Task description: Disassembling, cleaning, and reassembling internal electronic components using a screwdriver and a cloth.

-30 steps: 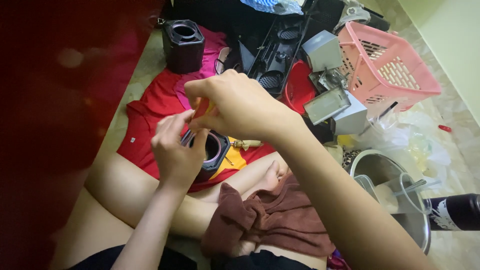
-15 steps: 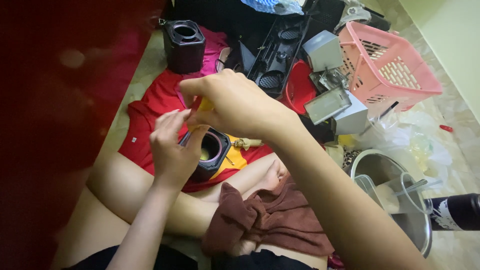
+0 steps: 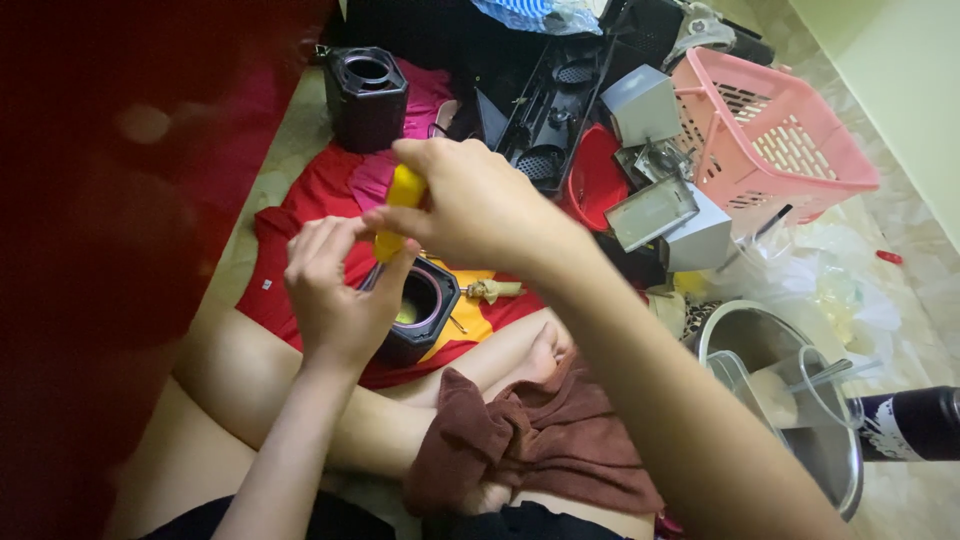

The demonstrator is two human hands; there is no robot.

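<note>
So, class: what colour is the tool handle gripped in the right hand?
Yellow: the tool handle in the right hand shows best in the head view.

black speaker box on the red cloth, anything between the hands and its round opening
Nothing visible blocks it. The left hand rests against the black speaker box, and the right hand holds a yellow tool just above. The round opening is uncovered.

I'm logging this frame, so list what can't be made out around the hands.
- Head view: the yellow tool is mostly covered by the right hand; its tip is hidden.
- Head view: the left hand hides part of the black speaker.
- Head view: a blurred red mass hides the whole left side.
- Head view: the dark bottle is cut off by the right edge.
</note>
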